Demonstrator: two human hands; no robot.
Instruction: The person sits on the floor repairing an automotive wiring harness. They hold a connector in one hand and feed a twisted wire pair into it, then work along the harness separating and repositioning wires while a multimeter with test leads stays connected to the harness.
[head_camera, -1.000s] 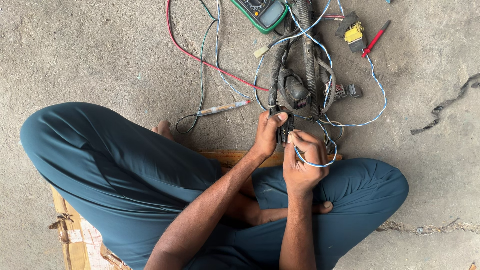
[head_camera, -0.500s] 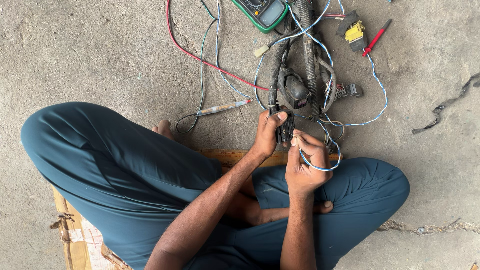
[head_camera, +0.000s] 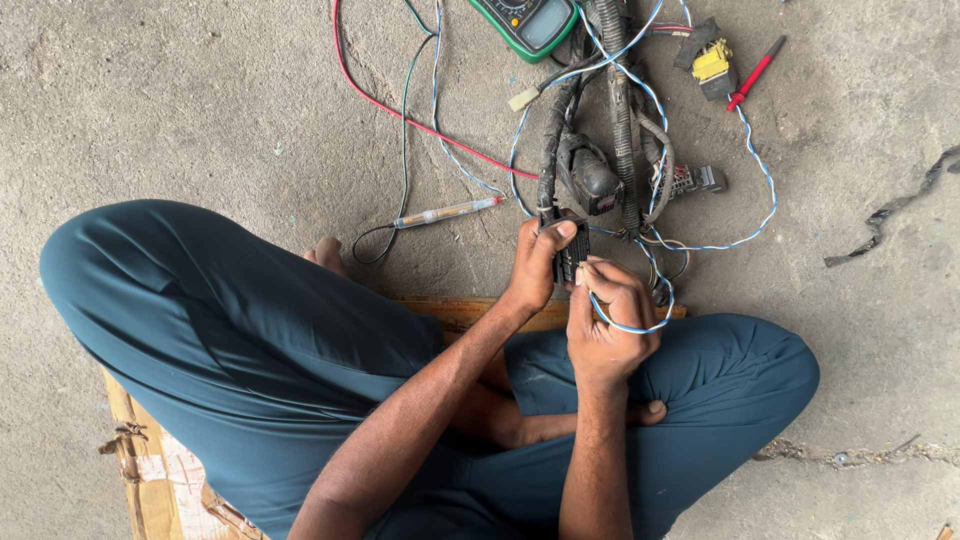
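Between both hands' fingers (head_camera: 562, 232) sits the black connector (head_camera: 571, 258).

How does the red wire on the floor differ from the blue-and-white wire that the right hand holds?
The red wire is one plain colour; the blue-and-white wire is a twisted pair of two colours. The red wire lies loose on the concrete floor, untouched; the blue-and-white wire loops through the right hand, beside the black connector that the left hand holds. Both are thin and run up towards the green multimeter.
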